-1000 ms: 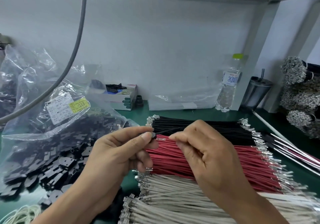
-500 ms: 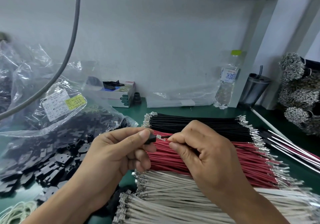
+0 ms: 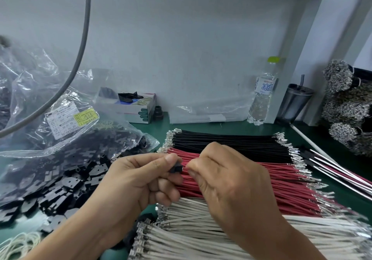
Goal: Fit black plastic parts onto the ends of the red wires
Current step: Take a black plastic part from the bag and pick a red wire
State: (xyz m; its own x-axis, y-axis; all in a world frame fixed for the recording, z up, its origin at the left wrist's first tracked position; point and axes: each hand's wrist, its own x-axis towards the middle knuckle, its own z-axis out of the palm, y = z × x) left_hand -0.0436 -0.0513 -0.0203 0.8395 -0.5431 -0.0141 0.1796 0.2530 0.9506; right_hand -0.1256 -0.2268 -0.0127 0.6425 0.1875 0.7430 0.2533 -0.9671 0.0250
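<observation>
1. Head view: the left hand [image 3: 132, 181] pinches a small black plastic part [image 3: 176, 167] between thumb and forefinger, above the left ends of the red wires [image 3: 261, 181] lying in a row on the green tabletop [image 3: 231, 127].
2. The right hand [image 3: 231, 181] is pressed together at its fingertips, which touch the part. What they pinch is hidden, presumably the wire being fitted.
3. Half a second ago a bare metal terminal showed in a gap between the two hands; now that gap has closed and no terminal is visible, so the end has probably gone into the part.
4. That suggests this insertion is at or near seating, though a full click cannot be confirmed.
5. Spare black parts lie in the open clear bag [image 3: 66, 139] at the left; black wires [image 3: 231, 143] and white wires [image 3: 221, 231] flank the red bundle.
</observation>
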